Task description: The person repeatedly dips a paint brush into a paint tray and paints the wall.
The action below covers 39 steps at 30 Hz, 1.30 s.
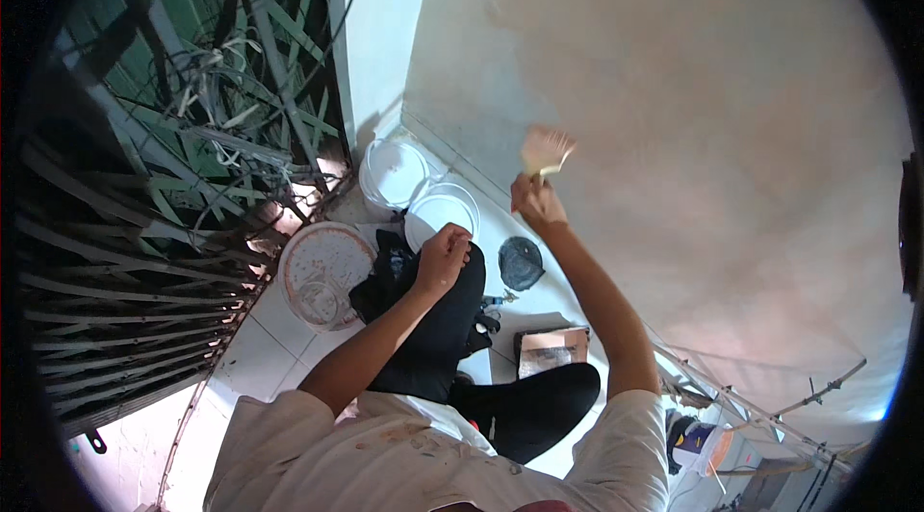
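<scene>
My right hand point(537, 202) is closed round the handle of a wide paintbrush point(550, 148), whose bristles point up and lie at the wall point(674, 127). The wall is beige with uneven pinkish and greyish patches. My left hand point(445, 260) rests on my bent left knee in dark trousers, its fingers curled in, and I see nothing in it. Just beyond that knee stand two white buckets: a lidded one point(397, 171) and a nearer one point(441, 214). A dark grey, rounded thing point(521, 264) lies on the floor between my knee and my right forearm.
To the left is a wide round tub point(327, 276) with reddish-brown splatters, with a black plastic bag point(390, 267) beside it. A folding metal gate point(144, 300) covers the far left. An open box point(552, 350) lies between my legs. Poles point(770, 411) and a printed bucket point(695, 445) stand right.
</scene>
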Motion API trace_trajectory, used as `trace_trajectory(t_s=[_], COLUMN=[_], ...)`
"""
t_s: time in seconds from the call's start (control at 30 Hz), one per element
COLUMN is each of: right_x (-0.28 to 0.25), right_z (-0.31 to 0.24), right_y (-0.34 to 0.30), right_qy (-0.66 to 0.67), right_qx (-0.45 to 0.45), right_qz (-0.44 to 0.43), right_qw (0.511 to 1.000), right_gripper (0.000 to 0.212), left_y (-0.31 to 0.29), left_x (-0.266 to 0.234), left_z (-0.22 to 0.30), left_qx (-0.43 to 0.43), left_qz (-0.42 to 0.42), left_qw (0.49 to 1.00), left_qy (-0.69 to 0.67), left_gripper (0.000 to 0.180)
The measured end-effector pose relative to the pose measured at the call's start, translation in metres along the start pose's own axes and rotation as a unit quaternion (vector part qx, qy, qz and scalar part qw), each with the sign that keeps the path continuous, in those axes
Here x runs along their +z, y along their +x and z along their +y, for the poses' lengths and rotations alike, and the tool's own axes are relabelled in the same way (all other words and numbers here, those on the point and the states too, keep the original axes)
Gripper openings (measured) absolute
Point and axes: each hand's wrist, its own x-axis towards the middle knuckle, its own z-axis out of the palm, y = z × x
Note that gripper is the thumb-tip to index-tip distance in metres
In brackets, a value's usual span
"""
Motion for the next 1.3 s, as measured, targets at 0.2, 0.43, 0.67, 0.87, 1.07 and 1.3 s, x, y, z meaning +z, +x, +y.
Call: trace_trajectory(t_s=[0.2,0.43,0.67,0.87,1.07,1.3], right_x=[0.020,-0.084,0.041,0.036,-0.029,-0.008], right_z=[0.020,0.027,-0.023,-0.008,0.021,-0.112], right_y=[-0.019,-0.024,-0.072,-0.119,-0.283,-0.441], right_qy=[0.232,0.171,0.143,0.295,0.482,0.462], right_qx=[0.136,0.183,0.118,0.282,0.511,0.750], right_qz=[0.021,0.172,0.018,-0.032,0.160,0.201], right_qw=[0.963,0.953,0.983,0.912,0.693,0.428], right_gripper=[0.010,0.021,0.014,0.010,0.013,0.022], left_y=[-0.004,0.002,0.003,0.012,0.066,0.127], left_x=[-0.005,-0.012,-0.009,-0.029,-0.042,-0.040], left_z=[0.000,-0.004,0.002,0.000,-0.024,-0.103], left_qx=[-0.071,-0.027,-0.050,-0.147,-0.201,0.229], left_qz=[0.027,0.015,0.012,0.033,-0.046,-0.146], left_qw=[0.995,0.999,0.999,0.984,0.977,0.777], left_qy=[-0.064,-0.025,-0.001,-0.093,0.054,0.568], left_gripper=[0.011,0.010,0.010,0.016,0.029,0.055])
